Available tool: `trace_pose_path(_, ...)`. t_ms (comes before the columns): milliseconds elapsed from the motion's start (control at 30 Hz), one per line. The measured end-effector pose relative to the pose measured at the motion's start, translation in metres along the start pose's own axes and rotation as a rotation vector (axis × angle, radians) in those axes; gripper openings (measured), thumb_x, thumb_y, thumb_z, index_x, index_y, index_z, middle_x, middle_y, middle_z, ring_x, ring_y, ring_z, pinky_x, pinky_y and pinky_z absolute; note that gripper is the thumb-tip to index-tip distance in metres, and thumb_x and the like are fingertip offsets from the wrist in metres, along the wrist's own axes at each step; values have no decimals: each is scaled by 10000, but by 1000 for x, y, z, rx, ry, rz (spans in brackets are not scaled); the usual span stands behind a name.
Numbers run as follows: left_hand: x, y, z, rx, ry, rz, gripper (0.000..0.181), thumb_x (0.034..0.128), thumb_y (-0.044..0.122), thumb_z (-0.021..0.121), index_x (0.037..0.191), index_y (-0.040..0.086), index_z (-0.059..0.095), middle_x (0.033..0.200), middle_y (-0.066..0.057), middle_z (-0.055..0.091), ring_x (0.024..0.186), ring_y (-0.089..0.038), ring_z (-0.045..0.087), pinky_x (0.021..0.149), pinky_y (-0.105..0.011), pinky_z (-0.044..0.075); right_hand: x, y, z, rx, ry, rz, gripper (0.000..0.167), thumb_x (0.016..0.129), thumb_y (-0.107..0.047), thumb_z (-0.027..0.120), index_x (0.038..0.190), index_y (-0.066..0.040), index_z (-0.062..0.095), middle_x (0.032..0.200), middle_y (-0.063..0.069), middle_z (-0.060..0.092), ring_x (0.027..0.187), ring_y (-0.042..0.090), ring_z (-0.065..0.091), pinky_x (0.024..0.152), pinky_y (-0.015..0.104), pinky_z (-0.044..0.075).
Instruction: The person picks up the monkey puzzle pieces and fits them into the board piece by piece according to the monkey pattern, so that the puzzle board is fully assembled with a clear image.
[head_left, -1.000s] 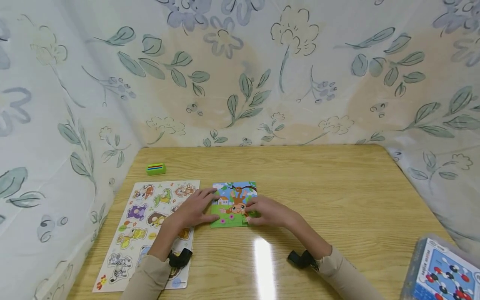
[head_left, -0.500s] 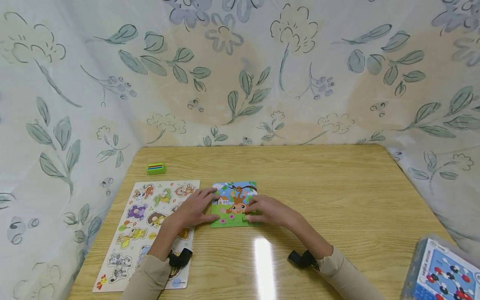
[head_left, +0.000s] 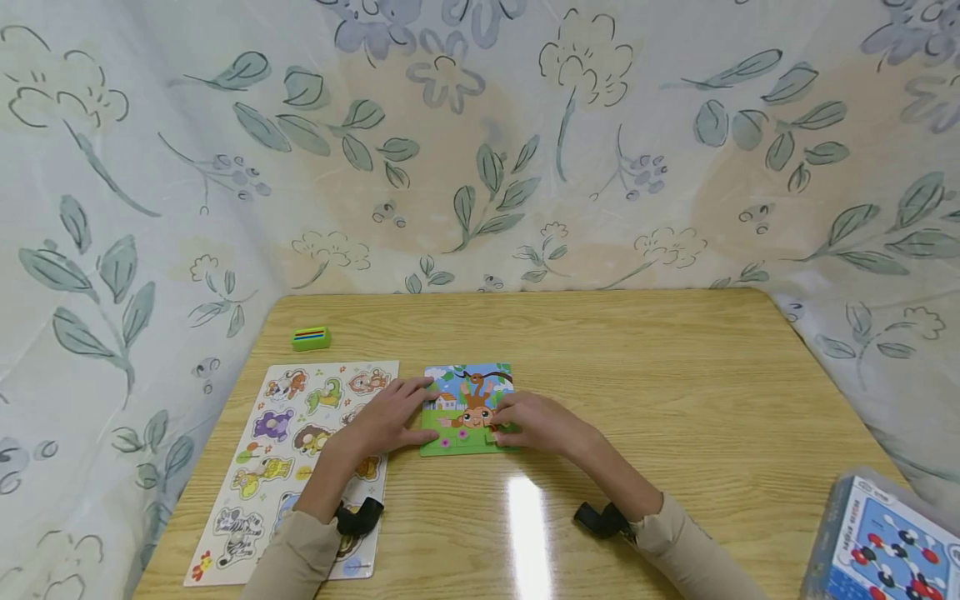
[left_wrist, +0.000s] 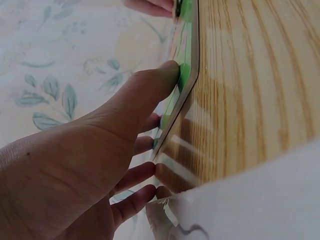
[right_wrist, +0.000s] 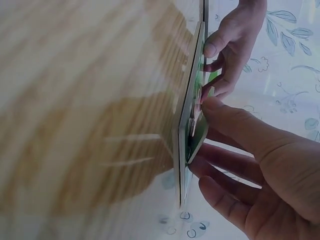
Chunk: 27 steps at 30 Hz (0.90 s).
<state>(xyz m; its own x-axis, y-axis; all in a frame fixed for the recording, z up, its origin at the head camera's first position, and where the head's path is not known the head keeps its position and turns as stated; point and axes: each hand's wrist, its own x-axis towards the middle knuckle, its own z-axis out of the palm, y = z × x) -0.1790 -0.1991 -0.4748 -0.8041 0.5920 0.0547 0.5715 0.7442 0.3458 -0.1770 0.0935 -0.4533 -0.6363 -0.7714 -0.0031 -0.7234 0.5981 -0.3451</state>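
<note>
A small square jigsaw puzzle (head_left: 450,423) with a hanging monkey, a house and green grass lies mid-table. My left hand (head_left: 385,417) rests on its left side; in the left wrist view the thumb presses the green corner of the board (left_wrist: 186,75) and the fingers lie along the edge. My right hand (head_left: 538,423) is at the puzzle's lower right. There it pinches a puzzle piece (right_wrist: 201,137) between thumb and fingers. The piece stands tilted, one edge against the board and the other raised. Fingers hide part of the puzzle's right side.
A white animal peg puzzle board (head_left: 251,454) lies at left, partly under the left forearm. Behind it sits a small green block with coloured stripes (head_left: 311,337). A clear box with a molecule picture (head_left: 892,537) stands at the front right. Floral cloth (head_left: 480,167) hangs behind the table.
My right hand has shifted very slightly at the puzzle's lower right corner, still pinching the piece. The left hand stays in place on the left side.
</note>
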Motion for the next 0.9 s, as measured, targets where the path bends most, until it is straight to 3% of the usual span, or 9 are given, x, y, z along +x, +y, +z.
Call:
trace_pose_path(567, 1, 1, -1, -1, -7, -2, 597, 900, 435, 667, 1379, 105, 533, 1503, -149, 418, 1354, -379, 415, 1061, -561, 395, 2, 1, 3, 42, 12, -30, 146, 889, -201, 715, 992, -105, 756, 1067, 52, 636, 966, 174, 603, 797, 239, 527)
trace_pose_path(733, 1, 1, -1, -9, -8, -4, 594, 898, 430, 671, 1376, 105, 535, 1507, -149, 412, 1349, -385, 419, 1059, -569, 391, 1, 4, 4, 67, 2, -22, 150, 900, -207, 701, 1009, -117, 754, 1097, 47, 636, 996, 177, 614, 831, 259, 533)
trace_pose_path(900, 1, 0, -1, -7, -9, -10, 616, 890, 445, 676, 1388, 114, 528, 1510, -141, 413, 1350, -376, 420, 1061, -559, 395, 4, 5, 6, 108, 22, 20, 129, 891, -234, 711, 981, -151, 750, 1078, 25, 638, 919, 151, 618, 769, 243, 525)
